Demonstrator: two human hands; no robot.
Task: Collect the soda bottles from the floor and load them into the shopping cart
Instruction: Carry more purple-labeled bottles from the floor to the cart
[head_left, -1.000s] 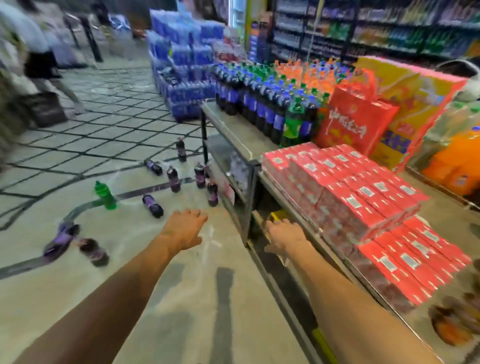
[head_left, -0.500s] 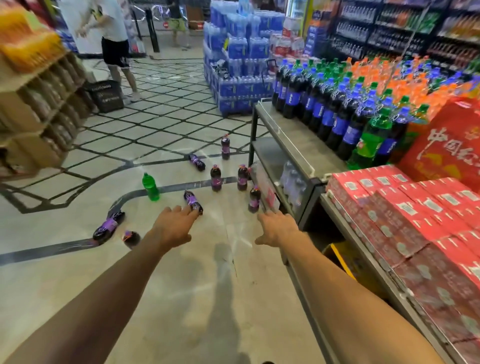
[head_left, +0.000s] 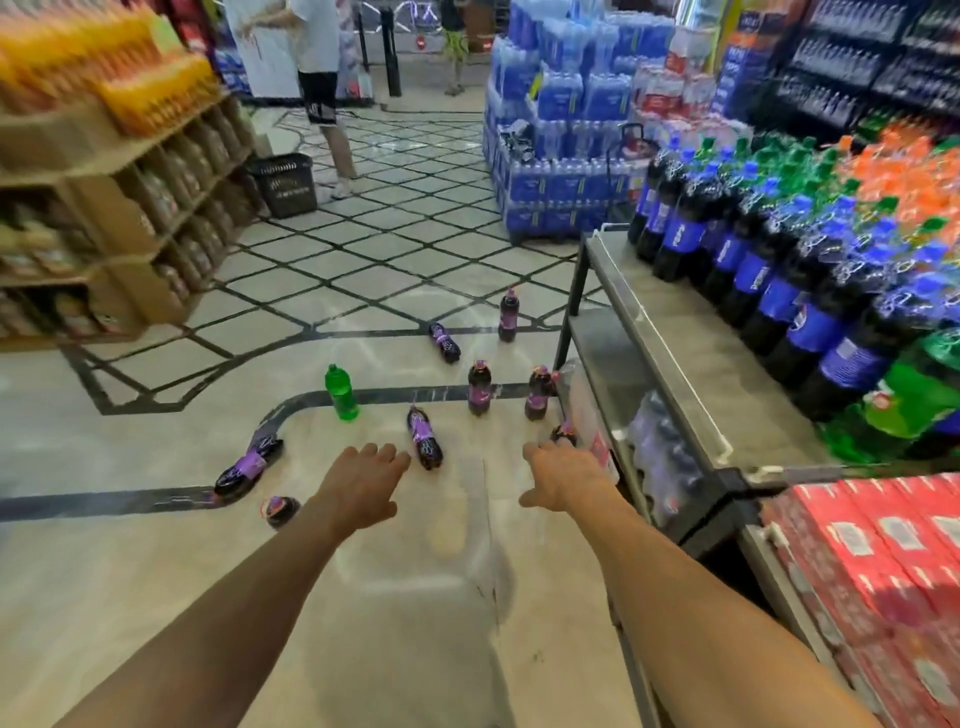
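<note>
Now that the soda bottles (head_left: 425, 437) sit closer, left hand (head_left: 363, 480) and right hand (head_left: 563, 475) reach out spread and empty, nothing collected yet.

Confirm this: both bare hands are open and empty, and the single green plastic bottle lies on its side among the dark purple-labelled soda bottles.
One error: the head view shows the green plastic bottle standing upright, not on its side. The left hand and right hand are open and empty, with dark purple-labelled soda bottles around that green one.
</note>
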